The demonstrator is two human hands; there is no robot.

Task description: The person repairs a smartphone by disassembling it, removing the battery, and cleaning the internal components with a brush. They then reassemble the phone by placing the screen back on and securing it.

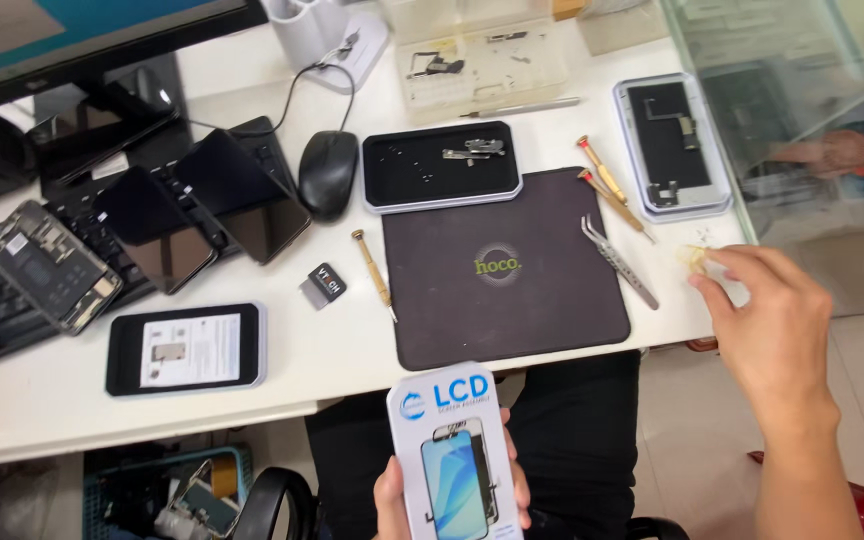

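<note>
The left hand holds a tall, flat retail box upright over the person's lap, just below the near edge of the white desk. Its grip is wrapped round the lower part of the box, thumb on the left edge and fingertips showing on the right edge. The box is white with rounded corners, blue lettering and a small round blue emblem at the top, and a picture of a blue-screened phone below.

The right hand reaches to the desk's right corner, where its grip, thumb and forefinger pressed together, pinches a small pale yellowish scrap.

Between the hands lies a dark square work mat with a green logo at its centre. Metal tweezers rest on its right edge, and two screwdrivers with gold and red handles lie just beyond its upper right corner. A third screwdriver lies just left of the mat. Behind the mat sits a shallow black tray with a grey rim holding small metal parts. At the right, an opened phone body lies face up. On the near left, a black tray carries a white rectangular label sheet, and a small black tag with white print sits between it and the mat.
</note>
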